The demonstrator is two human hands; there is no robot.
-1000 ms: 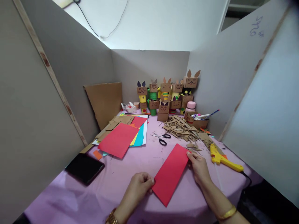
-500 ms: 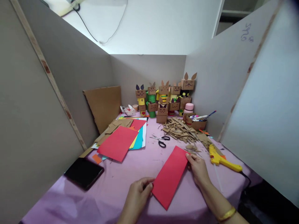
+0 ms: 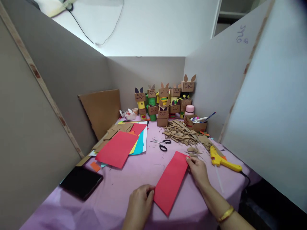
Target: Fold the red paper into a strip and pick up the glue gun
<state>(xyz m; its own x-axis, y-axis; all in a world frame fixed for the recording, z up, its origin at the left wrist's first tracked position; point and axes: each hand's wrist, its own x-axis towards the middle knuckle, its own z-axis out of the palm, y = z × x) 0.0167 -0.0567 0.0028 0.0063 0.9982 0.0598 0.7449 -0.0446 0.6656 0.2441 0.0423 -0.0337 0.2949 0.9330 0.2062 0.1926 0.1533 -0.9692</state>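
- Pinching seems to be the whole grip here: a red paper rectangle is held on a slant between both hands, over the near part of the lilac tablecloth. Whether it's lifted or lightly resting can't really be told.
- By the left hand, the long left edge is nipped near its lower end, thumb brought against the forefinger, other fingers curled in.
- By the right hand, the upper right corner is caught under the thumb, fingers tucked beneath, so no gap is left there beyond the paper itself.
- Only near two opposite corners is it supported, so a bow or stray crease could be put in if the hands get pushed together unevenly. A torn edge could be caused by pulling too hard.
- The near corner is left free and could be bent if it's dragged against the cloth.
- Past the far end, scissors are left lying with blades pointed left; the paper could be snagged if it's slid that way.
- Cardboard scraps are heaped farther back, and loose bits could get trapped underneath.
- The yellow glue gun is parked right of the right hand. Whether it's hot can't be seen, but its cord could be caught by a sweeping forearm.
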